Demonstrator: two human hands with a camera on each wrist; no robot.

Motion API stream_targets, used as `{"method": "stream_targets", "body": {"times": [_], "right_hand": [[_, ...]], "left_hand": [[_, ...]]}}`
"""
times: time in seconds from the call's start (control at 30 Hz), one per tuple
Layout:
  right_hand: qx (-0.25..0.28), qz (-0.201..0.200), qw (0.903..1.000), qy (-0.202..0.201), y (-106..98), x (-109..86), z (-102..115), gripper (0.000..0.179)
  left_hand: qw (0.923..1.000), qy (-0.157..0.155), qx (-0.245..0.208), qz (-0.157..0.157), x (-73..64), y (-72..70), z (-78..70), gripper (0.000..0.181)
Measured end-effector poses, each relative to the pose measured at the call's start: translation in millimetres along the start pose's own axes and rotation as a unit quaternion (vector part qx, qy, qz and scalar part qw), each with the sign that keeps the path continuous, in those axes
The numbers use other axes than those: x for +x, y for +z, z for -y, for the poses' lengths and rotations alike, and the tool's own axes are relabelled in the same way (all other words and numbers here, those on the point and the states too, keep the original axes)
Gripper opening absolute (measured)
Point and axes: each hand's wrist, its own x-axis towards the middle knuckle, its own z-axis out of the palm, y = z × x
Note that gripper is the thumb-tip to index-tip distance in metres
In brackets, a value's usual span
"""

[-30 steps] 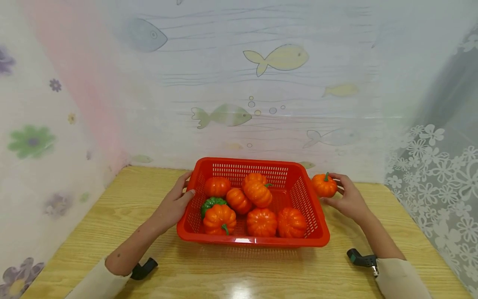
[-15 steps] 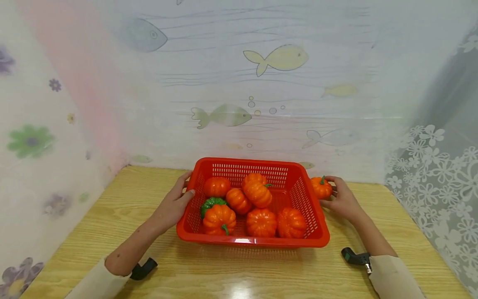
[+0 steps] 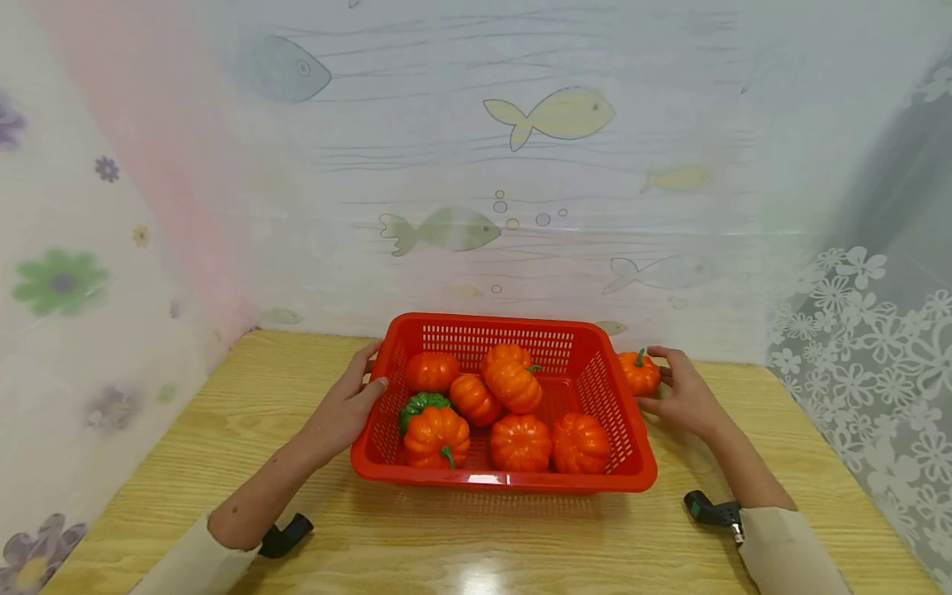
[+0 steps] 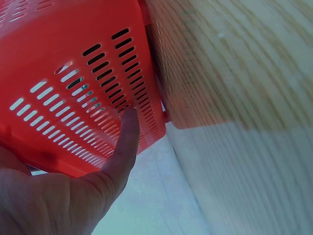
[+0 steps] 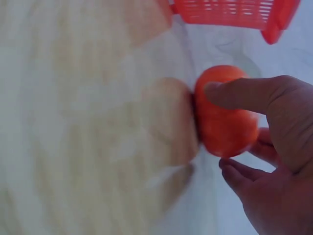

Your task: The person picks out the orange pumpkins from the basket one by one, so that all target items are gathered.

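A red slotted plastic basket (image 3: 491,478) stands on the table, holding several small orange pumpkins (image 3: 521,444) and a green ribbed one (image 3: 424,405) partly hidden behind an orange one. My left hand (image 3: 345,413) grips the basket's left end, thumb on the rim; in the left wrist view, one finger lies along the slotted outer wall (image 4: 93,98). Just outside the basket's right end, my right hand (image 3: 684,398) holds another small orange pumpkin (image 3: 638,376) with a green stem. The right wrist view shows that pumpkin (image 5: 225,122) low at the table surface, thumb across it and fingers behind.
The wooden table (image 3: 476,545) runs back to a wall covering (image 3: 521,273) printed with fish, close behind the basket. Dark wrist devices (image 3: 286,535) sit at both forearms. A flower-patterned sheet (image 3: 878,364) borders the right side.
My right hand has moved left and slightly down with its pumpkin, up against the basket's right end. The left hand and the basket have stayed put.
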Motion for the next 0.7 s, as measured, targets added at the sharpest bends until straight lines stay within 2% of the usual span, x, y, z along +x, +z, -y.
{"method": "stream_targets", "body": {"times": [0.37,0.7], "right_hand": [[-0.031,0.003,0.9966,-0.076,-28,-9.3,37,0.087],[-0.068,-0.013,0.9885,-0.135,-25,-14.3,77,0.074]], "left_hand": [[1.0,-0.003,0.008,-0.001,-0.2,0.4,-0.8,0.063],[1.0,-0.002,0.005,0.001,1.5,-0.1,2.8,0.063]]}}
